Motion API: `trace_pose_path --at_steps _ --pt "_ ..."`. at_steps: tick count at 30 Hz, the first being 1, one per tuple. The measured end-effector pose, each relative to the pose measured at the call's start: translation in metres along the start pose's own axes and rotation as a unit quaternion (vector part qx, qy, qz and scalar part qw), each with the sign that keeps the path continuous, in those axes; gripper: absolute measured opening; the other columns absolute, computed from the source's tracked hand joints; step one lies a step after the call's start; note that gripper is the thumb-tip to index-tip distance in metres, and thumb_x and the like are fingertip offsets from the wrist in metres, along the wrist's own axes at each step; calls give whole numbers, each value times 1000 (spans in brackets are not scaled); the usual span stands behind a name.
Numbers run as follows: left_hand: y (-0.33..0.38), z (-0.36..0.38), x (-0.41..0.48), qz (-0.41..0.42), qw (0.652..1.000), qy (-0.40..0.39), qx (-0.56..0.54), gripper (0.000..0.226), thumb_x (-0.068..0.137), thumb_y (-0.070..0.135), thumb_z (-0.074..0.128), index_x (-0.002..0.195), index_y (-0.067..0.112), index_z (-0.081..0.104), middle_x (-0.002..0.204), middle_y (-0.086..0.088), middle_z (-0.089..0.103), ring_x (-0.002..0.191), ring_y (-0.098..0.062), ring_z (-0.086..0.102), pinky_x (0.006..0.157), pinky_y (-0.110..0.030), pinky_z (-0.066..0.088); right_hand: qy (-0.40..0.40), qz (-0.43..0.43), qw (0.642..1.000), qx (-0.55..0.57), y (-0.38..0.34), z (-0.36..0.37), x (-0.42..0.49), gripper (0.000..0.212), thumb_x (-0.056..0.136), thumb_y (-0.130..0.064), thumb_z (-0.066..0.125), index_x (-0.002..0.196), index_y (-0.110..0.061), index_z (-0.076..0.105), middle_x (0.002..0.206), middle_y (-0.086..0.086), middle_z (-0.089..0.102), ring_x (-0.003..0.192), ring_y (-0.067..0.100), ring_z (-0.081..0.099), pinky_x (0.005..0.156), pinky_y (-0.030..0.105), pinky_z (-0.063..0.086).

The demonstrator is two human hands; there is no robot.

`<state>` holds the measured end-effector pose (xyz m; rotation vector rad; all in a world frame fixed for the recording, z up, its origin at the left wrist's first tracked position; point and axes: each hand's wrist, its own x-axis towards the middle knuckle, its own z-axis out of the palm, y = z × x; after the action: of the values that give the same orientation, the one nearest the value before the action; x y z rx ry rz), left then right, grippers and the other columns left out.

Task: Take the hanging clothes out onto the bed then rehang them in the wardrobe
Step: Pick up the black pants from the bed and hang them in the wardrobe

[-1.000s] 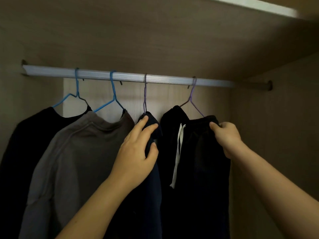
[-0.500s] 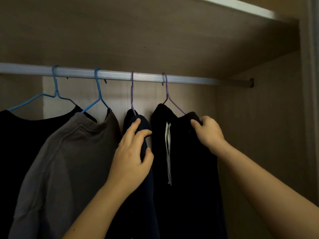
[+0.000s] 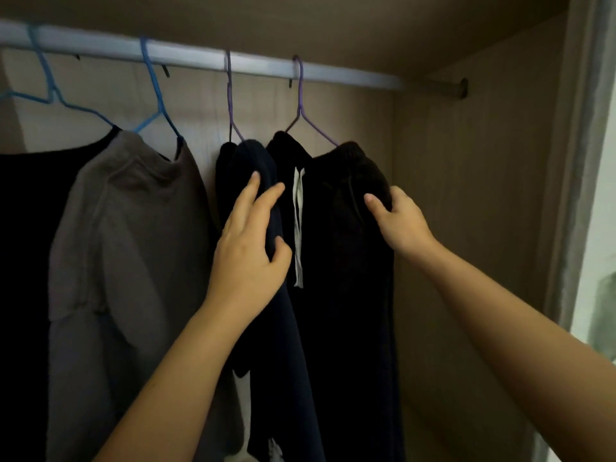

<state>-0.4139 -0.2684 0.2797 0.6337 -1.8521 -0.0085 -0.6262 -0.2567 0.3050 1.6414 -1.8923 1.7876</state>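
Observation:
Several garments hang from the white wardrobe rail [image 3: 260, 66]. A black top [image 3: 23, 261] and a grey sweatshirt [image 3: 126, 245] hang at the left on blue hangers. A navy garment [image 3: 248, 161] hangs on a purple hanger [image 3: 230, 95]. My left hand [image 3: 250, 241] holds its edge between fingers and thumb. At the right, black trousers [image 3: 346, 261] with a white drawstring [image 3: 297, 228] hang on another purple hanger [image 3: 301, 108]. My right hand [image 3: 396, 218] grips their waistband at the right shoulder of the hanger.
The wardrobe's right side wall [image 3: 473, 228] stands close beside the trousers, with the door frame [image 3: 580, 161] further right. The top shelf board [image 3: 300, 25] lies just above the rail. The back panel shows between the hangers.
The view has moved closer and dipped, so the rail sits higher in frame. Both hands have slid slightly lower on their garments; all hangers stay on the rail.

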Motion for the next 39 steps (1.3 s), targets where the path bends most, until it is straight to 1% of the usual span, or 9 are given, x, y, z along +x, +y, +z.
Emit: trace_pose_path --at_steps 4,8,11,19,24,27,30,33,39 --pt "0 3 -15 7 1000 -1 -1 64 84 2 51 140 24 30 154 4 17 132 1 15 108 -22 19 -43 58 997 -31 35 -7 -28 28 91 -19 49 114 -6 58 110 10 63 104 22 58 86 33 47" --pt "-1 4 -28 10 1000 -5 -8 64 85 1 50 141 20 28 154 3 17 131 2 15 108 -17 20 102 110 989 -13 60 -30 -35 25 89 -24 53 97 -3 65 91 14 65 91 26 60 82 38 47" --pt "1 4 -36 3 1000 -2 -12 62 86 3 49 142 18 28 154 0 18 130 4 14 105 -9 16 152 119 981 10 61 -41 -41 31 91 -32 51 103 -6 63 100 13 65 97 24 60 91 41 47" --pt "5 15 -68 26 999 -17 40 62 85 8 51 141 14 27 153 -10 20 138 -23 25 111 -49 28 -98 201 972 -67 114 -13 -142 34 86 -15 61 119 -7 57 118 13 65 109 27 60 97 43 47" --pt "6 22 -86 16 998 -45 44 63 84 7 52 142 12 26 154 -8 19 138 -22 27 111 -51 28 -64 263 951 -152 142 -20 -167 29 90 -16 54 116 -5 60 110 16 66 99 30 62 79 35 49" --pt "8 24 -95 7 998 -55 43 63 85 7 52 142 12 26 154 -7 19 138 -21 27 111 -50 28 -139 297 912 -246 153 -24 -161 34 88 -22 57 116 -4 57 99 16 64 81 28 59 65 33 46" --pt "9 29 -102 -2 997 -69 39 63 85 8 53 142 12 26 154 -7 19 138 -21 26 111 -50 28 -202 354 895 -181 164 -14 -167 36 88 -16 58 121 -3 52 96 18 64 68 24 62 53 26 55" --pt "10 35 -108 -7 996 -79 49 65 84 9 55 142 13 27 153 -7 20 137 -22 28 111 -49 28 -242 402 880 -75 184 -5 -179 39 90 -8 53 128 0 45 117 24 61 79 31 67 60 28 55" --pt "8 49 -109 -13 995 -73 73 66 83 9 57 141 14 27 153 -3 22 135 -15 24 111 -50 29 -118 391 905 117 213 11 -143 22 90 1 48 111 4 55 105 20 61 45 11 66 50 17 56"
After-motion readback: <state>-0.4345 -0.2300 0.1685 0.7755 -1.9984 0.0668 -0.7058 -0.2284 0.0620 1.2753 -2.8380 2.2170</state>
